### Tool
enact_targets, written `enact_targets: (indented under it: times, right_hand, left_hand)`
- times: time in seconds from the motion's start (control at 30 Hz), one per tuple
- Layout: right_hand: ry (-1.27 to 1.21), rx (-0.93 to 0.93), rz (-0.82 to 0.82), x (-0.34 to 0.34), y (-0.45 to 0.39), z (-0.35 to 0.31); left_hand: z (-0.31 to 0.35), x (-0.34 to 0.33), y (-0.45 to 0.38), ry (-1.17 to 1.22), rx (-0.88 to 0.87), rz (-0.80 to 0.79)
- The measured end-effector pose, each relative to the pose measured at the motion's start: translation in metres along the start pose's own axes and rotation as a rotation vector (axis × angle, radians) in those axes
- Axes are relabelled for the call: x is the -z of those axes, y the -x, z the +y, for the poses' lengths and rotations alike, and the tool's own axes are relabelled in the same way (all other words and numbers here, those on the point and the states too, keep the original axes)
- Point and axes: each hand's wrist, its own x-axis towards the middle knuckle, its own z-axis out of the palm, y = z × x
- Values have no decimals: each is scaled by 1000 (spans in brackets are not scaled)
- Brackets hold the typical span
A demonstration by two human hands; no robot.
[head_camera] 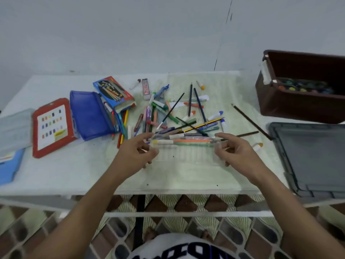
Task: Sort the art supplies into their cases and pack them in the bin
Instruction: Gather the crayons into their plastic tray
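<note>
Head view, blurred: both hands (184,152) grip what seems a clear case (183,146), contents indistinct

Clear glossy plastic case (184,152), glossy blue pouch (89,114), matt grey lid (313,157)

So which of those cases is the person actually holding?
The clear plastic case, gripped at its ends by left hand and right hand; the blue pouch and red case lie untouched.

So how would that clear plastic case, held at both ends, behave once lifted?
The clear case looks thin-walled, so it probably flexes a little. The left hand and right hand grip its ends, suggesting two-handed support helps. The markers inside are round and may roll if it tilts.
</note>
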Motion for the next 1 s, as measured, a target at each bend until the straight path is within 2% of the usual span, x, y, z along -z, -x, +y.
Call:
enact_targets:
  times: [0.17, 0.43, 0.63, 0.9, 1.0]
  right_hand:
    - [83, 35, 5, -9, 11, 20]
    - [424, 186, 130, -22, 14, 27]
    - [577, 180, 228, -30, 8, 27]
    - [654, 158, 175, -31, 4, 16]
    - [675, 223, 148, -32, 0, 5]
  left_hand:
    - [-16, -1, 20, -81, 46, 68]
    - [-28, -4, 30, -325, 20, 93]
    - [-25, -9, 24, -377, 10, 152]
    - [-22, -11, 13, -409, 25, 183]
    - [-12, -6, 4, -441, -29, 201]
